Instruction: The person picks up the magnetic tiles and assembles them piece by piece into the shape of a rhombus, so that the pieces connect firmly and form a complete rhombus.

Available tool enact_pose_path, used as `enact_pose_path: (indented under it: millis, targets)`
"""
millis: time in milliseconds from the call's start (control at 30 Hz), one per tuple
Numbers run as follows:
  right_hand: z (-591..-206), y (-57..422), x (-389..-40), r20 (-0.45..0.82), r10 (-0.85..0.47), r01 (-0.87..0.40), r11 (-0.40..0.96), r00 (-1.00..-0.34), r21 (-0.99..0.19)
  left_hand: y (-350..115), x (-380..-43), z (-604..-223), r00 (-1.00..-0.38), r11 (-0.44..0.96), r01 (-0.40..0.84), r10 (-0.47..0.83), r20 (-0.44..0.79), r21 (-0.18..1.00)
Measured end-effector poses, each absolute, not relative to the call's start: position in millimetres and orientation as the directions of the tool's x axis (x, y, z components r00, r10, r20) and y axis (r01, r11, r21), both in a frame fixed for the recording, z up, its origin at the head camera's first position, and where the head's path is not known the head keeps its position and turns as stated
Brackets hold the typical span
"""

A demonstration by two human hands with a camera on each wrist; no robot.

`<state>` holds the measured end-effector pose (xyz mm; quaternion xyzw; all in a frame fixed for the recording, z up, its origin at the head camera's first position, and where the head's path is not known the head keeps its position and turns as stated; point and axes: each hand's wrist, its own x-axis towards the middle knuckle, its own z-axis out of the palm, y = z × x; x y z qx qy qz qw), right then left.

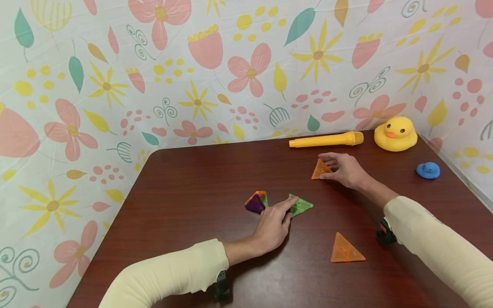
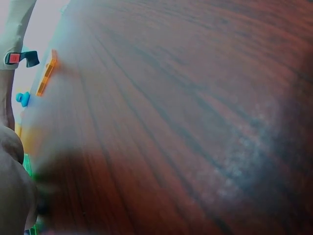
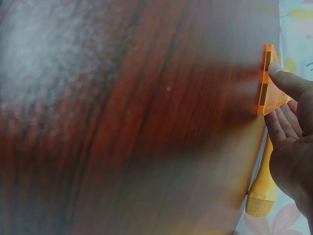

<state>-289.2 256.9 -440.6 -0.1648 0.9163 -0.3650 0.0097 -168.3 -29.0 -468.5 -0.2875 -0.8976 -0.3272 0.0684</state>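
On the brown table, orange triangle, green triangle, multicoloured piece, yellow microphone, yellow duck, blue duck.

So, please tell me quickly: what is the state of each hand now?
Left hand: open, touching the green triangle.
Right hand: holding the orange triangle near the microphone.

Two arms in cream sleeves reached forward. The left hand lay palm down, index finger stretched out; the right hand, reaching farther, held thumb and fingers in a pinch.
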Motion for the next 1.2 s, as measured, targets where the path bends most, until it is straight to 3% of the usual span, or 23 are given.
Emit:
enact_pose_path:
  millis: [267,567,1200]
  targets:
    - [-440,261,-289,0.136,-0.304,-0.315,0.681,-0.943,-0.661,-30,-169,-467,-0.816,0.604,0.57,0.495,0.298,0.558]
    - [-436,267,-288,0.101,-0.251,-0.252,0.701,-0.963,-0.667,-30,-170,-466,-0.815,0.6,0.571,0.498,0.297,0.56]
    - [-433,270,-278,0.117,-0.335,-0.32,0.656,-0.935,-0.684,-30,-171,-468,-0.817,0.598,0.565,0.5,0.287,0.568]
